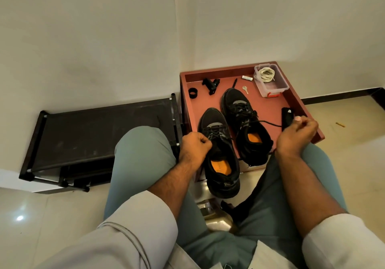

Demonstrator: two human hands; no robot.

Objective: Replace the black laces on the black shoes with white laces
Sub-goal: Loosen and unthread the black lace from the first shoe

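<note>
Pinching grips on both sides: our right hand [296, 132] holds the free end of a black lace [268, 122] drawn taut from the right shoe [245, 126], while our left hand [194, 146] curls its fingers on the lacing of the left shoe [218, 154], apparently to steady it or work its knot. We judge that the outward pull is meant to undo the bow; both shoes remain fully laced in black, so removal is at its start.

Both shoes are black mesh trainers with grey tongue panels and orange insoles. They stand side by side, toes away from us, on a red tray [270, 110], the left heel overhanging its near edge.

White laces [267, 74] lie coiled in a clear plastic box [277, 85] at the tray's far right corner, untouched. Nearby lie a key [245, 89] and a battery [247, 78]. A black shoe rack [100, 131] stands to the left.
</note>
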